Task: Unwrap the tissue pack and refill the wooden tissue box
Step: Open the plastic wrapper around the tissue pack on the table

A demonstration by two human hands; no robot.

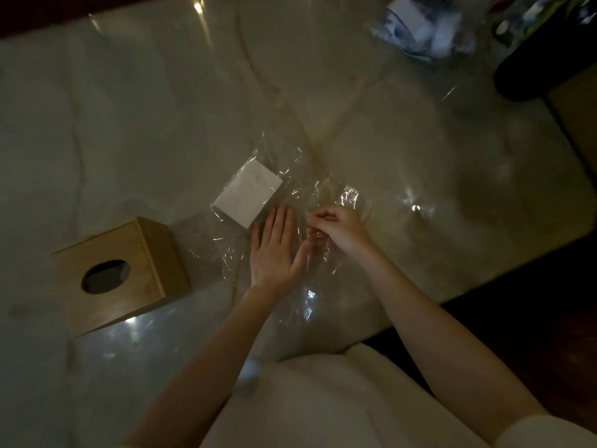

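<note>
The tissue pack (248, 193) lies on the pale marbled surface (129, 124) just beyond the left hand (274, 250), at about eleven o'clock from its fingertips and close to them without clearly touching. It is a flat white rectangular stack, turned at a slant, with one corner toward the hands. Clear crinkled plastic wrap (310, 202) spreads out from under and around the stack toward three and five o'clock, catching bright glints of light; whether any of it still covers the top of the stack cannot be told.

The left grip is flat and fully spread, palm down, pressing on the wrap and closed around nothing. The right hand (336, 229), at three o'clock from the left and nearly touching it, has its fingers curled and pinched together on a fold of the wrap, lifting it slightly off the surface.

The wooden tissue box (119, 273) stands at about nine o'clock from the left hand, well apart from the pack, its oval opening facing up and dark inside. A blurred clear bag (420, 27) with white contents lies far off at one o'clock.
</note>
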